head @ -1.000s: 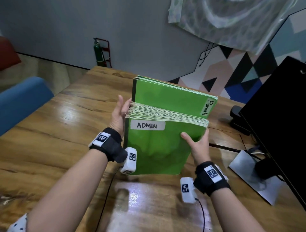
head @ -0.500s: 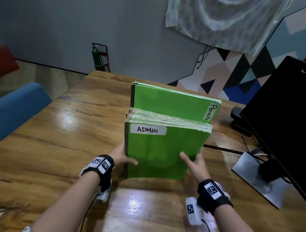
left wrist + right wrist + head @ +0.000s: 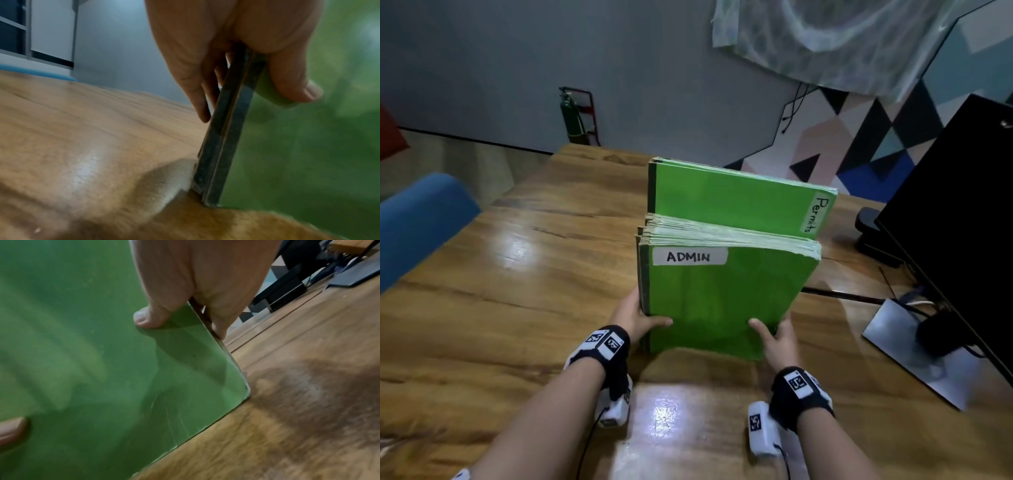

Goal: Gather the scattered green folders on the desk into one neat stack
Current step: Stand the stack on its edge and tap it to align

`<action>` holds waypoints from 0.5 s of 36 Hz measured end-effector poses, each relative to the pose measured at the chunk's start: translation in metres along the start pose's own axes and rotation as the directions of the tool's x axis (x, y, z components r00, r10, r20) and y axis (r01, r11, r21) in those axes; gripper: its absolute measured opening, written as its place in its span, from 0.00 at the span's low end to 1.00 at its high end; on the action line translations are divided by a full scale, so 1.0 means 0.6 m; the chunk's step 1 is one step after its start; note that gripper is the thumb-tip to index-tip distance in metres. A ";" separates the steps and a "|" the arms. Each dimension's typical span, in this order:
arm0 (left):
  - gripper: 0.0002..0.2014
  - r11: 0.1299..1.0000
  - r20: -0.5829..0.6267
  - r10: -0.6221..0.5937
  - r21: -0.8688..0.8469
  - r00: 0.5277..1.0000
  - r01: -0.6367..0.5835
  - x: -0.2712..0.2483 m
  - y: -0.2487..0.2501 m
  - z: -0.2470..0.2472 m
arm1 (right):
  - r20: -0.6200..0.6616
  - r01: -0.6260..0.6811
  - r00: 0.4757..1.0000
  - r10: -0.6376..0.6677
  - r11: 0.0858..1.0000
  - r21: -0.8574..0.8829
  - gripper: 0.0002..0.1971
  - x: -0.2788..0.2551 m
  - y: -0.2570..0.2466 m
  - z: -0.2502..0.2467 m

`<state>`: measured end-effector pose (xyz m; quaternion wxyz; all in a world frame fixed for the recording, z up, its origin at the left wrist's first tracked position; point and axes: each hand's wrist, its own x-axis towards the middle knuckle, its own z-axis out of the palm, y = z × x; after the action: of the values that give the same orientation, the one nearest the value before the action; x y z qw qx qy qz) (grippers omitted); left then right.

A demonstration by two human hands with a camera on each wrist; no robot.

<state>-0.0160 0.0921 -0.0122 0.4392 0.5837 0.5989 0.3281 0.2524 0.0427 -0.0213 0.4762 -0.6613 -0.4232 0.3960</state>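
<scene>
A bundle of green folders (image 3: 722, 301) stands on its bottom edge on the wooden desk (image 3: 517, 274), leaning away from me. The front folder bears a white "ADMIN" label (image 3: 690, 256). A taller rear folder (image 3: 732, 202) carries a "Permits" label. My left hand (image 3: 640, 320) grips the bundle's lower left edge, thumb on the front cover, fingers behind; the left wrist view shows the dark spines (image 3: 224, 139) between thumb and fingers. My right hand (image 3: 774, 334) grips the lower right edge the same way, thumb on the green cover (image 3: 82, 353).
A black monitor (image 3: 955, 219) on a grey base plate (image 3: 904, 346) with cables stands at the right. A dark device (image 3: 869, 233) lies behind the folders. A blue chair (image 3: 417, 219) sits off the desk's left side. Bare desk lies left and in front.
Both hands slid down from the bundle's upper sides to its lower corners. The folders came down toward me and now stand on the desk.
</scene>
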 end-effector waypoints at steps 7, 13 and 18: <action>0.39 0.984 0.078 -0.106 0.154 0.991 0.093 -0.001 0.044 0.007 | -0.037 -0.049 0.998 0.045 0.994 -0.099 0.37 -0.005 -0.020 -0.022; 0.53 0.888 0.197 -0.412 0.306 0.890 0.344 -0.015 0.088 0.050 | -0.042 -0.275 0.961 0.272 0.955 -0.108 0.20 0.024 0.029 -0.075; 0.42 0.828 0.263 -0.527 0.375 0.808 0.418 -0.021 0.090 0.116 | -0.037 -0.425 0.904 0.427 0.885 -0.190 0.42 0.083 0.148 -0.136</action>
<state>0.0689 0.0771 0.0108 0.5146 0.5229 0.6795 0.0015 0.3607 0.0487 -0.0940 0.3098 -0.7800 -0.3056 0.4497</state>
